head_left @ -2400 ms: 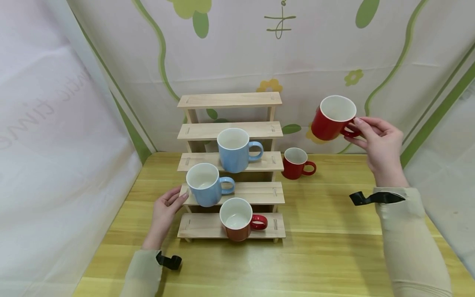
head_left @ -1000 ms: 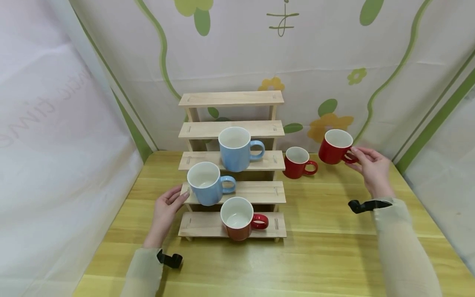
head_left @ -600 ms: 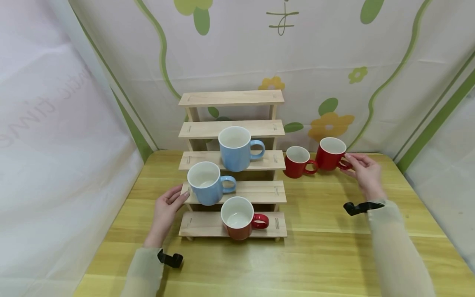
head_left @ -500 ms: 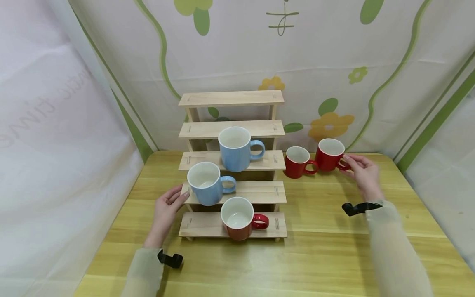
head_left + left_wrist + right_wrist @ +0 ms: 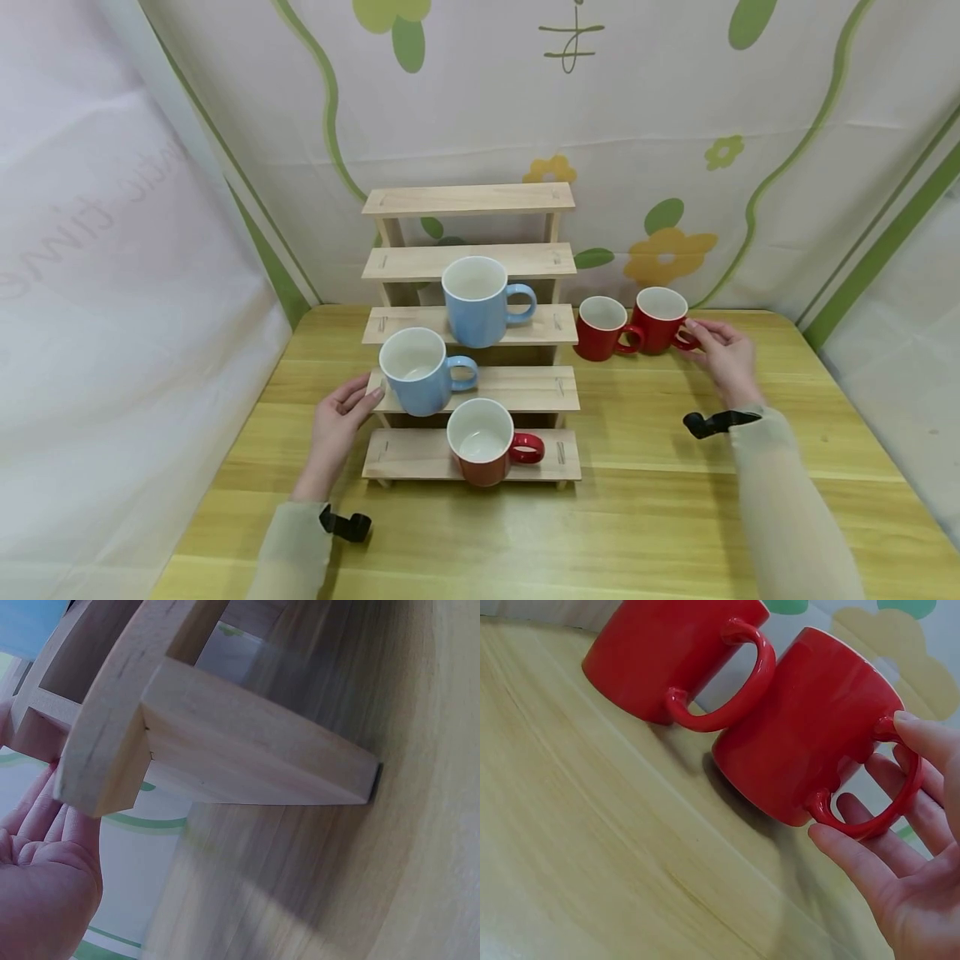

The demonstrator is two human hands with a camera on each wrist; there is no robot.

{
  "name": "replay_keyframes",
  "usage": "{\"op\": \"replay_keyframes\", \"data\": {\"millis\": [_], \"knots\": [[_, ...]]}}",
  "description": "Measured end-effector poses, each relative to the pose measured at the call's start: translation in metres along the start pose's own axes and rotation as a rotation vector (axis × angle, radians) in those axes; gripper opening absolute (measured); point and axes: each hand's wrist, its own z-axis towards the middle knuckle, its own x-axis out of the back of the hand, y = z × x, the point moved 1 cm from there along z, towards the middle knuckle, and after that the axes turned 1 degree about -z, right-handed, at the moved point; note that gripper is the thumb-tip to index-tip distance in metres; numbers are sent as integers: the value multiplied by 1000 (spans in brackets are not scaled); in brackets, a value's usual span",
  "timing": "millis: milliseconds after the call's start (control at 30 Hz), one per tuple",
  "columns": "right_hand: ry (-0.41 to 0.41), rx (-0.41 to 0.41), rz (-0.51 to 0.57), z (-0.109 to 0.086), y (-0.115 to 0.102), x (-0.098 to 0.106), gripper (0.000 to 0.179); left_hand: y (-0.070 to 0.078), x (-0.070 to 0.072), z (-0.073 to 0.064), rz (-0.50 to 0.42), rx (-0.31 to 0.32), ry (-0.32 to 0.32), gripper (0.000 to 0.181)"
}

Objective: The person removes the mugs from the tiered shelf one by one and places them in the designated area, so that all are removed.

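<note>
By its handle, my right hand [image 5: 724, 360] grips a red mug [image 5: 660, 322] with a white inside. In the right wrist view my thumb [image 5: 928, 739] lies at the handle's top. This mug is upright beside another red mug [image 5: 597, 330], close to that one's handle; whether its base touches the table I cannot tell. My left hand [image 5: 337, 425] pinches the left end of the second step of a wooden tiered shelf [image 5: 517, 388], thumb on top. A light blue mug [image 5: 422, 392] stands on that step, another blue mug [image 5: 477, 312] one step higher, and a reddish mug [image 5: 483, 465] on the lowest step.
The shelf stands on a wood-grain table [image 5: 660, 500], its two upper steps bare. A white fabric backdrop [image 5: 465, 92] with printed flowers hangs behind. Further white cloth [image 5: 135, 300] closes off the left side.
My right hand has lowered the red mug from above the table and brought it leftward, close beside the other red mug. The left hand has stayed on the shelf.
</note>
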Motion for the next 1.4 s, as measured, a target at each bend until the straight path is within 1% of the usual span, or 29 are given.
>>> {"op": "replay_keyframes", "data": {"millis": [133, 233, 333, 567, 833, 1067, 1167, 1300, 1400], "knots": [[-7, -3, 10, 0, 2, 0, 7, 0, 0, 0, 3, -4, 1, 47], [-13, 5, -4, 1, 5, 2, 9, 0, -1, 0, 7, -2, 1, 47], [-9, 16, -18, 3, 8, 3, 11, 0, -1, 0, 10, 3, 2, 48], [1, 24, -17, 2, 11, 3, 8, 0, -1, -1, 4, -1, 8, 47], [51, -33, 12, 0, 9, 3, 13, -1, -1, -1, 5, 8, 8, 48], [101, -107, 29, -4, 2, -1, 19, -1, -1, 0, 21, 14, 8, 49], [118, -115, 36, -4, 1, -3, 17, -1, -1, 0, 22, 10, 10, 48], [118, -107, 31, -5, 0, -4, 14, -1, -1, -1, 10, 4, 15, 47], [142, -103, -13, -5, -2, -3, 14, -1, -1, -1, 6, 2, 16, 47]]}}
